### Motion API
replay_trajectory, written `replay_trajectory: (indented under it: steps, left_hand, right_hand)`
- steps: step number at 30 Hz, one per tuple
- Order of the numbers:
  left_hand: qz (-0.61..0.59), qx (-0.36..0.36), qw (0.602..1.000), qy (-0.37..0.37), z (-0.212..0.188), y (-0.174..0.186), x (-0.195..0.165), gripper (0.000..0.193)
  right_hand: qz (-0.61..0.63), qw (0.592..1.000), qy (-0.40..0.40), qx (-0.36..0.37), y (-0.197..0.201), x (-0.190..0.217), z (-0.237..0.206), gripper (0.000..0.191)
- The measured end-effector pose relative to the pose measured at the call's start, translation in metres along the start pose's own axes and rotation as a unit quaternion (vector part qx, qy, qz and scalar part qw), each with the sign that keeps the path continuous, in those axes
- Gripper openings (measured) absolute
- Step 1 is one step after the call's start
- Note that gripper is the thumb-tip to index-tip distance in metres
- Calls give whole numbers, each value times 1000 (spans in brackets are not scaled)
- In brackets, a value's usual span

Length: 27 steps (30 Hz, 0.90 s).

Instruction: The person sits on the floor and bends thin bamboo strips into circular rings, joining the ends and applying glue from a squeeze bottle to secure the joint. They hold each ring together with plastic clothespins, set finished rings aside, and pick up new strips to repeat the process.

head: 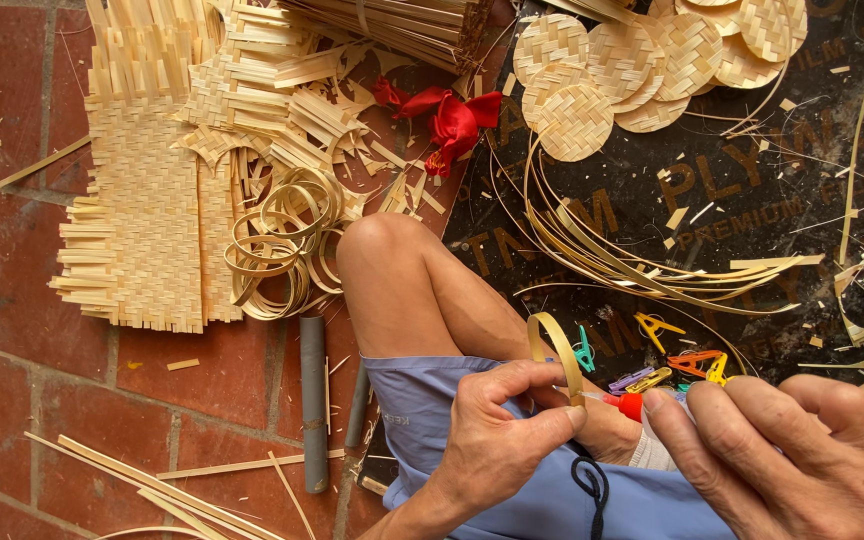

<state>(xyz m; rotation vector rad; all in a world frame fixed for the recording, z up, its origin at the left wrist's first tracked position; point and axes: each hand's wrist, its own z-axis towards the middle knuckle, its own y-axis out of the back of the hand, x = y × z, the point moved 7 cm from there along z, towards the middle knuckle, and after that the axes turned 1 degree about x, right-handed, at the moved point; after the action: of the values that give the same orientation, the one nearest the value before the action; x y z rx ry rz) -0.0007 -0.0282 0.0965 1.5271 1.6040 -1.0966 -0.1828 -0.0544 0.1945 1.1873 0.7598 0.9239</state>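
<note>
— Fingers (542, 420) of the left hand (497, 445) pinch a curled pale bamboo strip loop (555, 350) above the knee.
— Right hand (782, 455)?
— Clamped on a small red-tipped glue tube (628, 404), touching the strip.

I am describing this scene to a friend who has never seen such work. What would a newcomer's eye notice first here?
Probably the two hands at the bottom: the left hand pinches a looped bamboo strip while the right hand brings a red-tipped tube to it. Next, the bright red ribbon at top centre, among pale shavings. Then the round woven discs at top right and the flat woven mat on the brick floor at left.
</note>
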Motion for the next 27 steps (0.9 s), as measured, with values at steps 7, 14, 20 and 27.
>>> replay_trajectory:
  steps: [7,14,20,27]
  left_hand:
    - [-77,21,996,40,4,2,22,28]
    - [-120,28,989,82,17,6,53,27]
    - [-46,25,991,121,23,13,79,24]
    - [-66,38,989,127,21,16,89,23]
  right_hand:
    - [167,979,-92,-72,-11,-41,-14,43]
    - [240,895,-360,-111,-108,-117,-73,37]
    - [270,820,-480,-158,-206,-200,-102,37]
    - [96,864,-470,-151,-178,-183,-106,51]
